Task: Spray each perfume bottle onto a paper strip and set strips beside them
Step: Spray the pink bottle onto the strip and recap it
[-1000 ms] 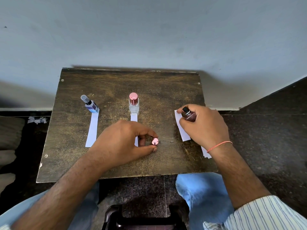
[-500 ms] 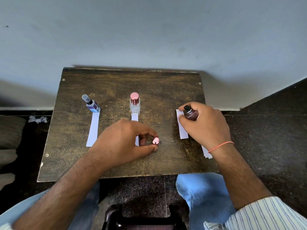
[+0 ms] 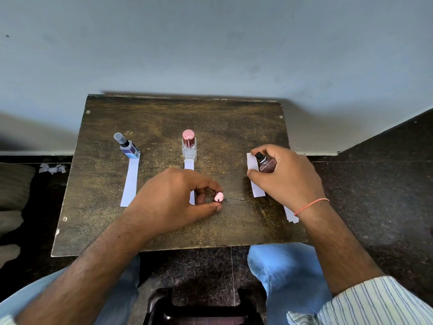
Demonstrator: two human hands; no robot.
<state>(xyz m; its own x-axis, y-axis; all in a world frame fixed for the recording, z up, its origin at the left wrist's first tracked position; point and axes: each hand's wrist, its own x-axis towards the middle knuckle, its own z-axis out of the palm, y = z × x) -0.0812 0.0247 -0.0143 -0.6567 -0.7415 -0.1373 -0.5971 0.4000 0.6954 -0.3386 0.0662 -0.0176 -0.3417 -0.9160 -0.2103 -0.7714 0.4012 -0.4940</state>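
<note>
On the dark wooden table (image 3: 164,118) stand a blue bottle (image 3: 128,146) at the left and a clear bottle with a pink cap (image 3: 188,146) in the middle, each with a white paper strip (image 3: 129,182) lying in front of it. My right hand (image 3: 288,177) grips a small brown bottle (image 3: 266,163) with a black nozzle, uncapped, over a third strip (image 3: 254,181). My left hand (image 3: 173,200) pinches a small pink cap (image 3: 218,197) on the table between thumb and fingers. It covers most of the middle strip (image 3: 189,165).
Spare paper strips (image 3: 290,215) poke out under my right wrist at the table's right edge. A wall stands right behind the table. Torn paper bits (image 3: 51,168) lie on the floor at the left. My knees and a dark stool (image 3: 201,308) are below the front edge.
My right hand has shifted the brown bottle slightly back and upright over its strip. My left hand stays on the pink cap.
</note>
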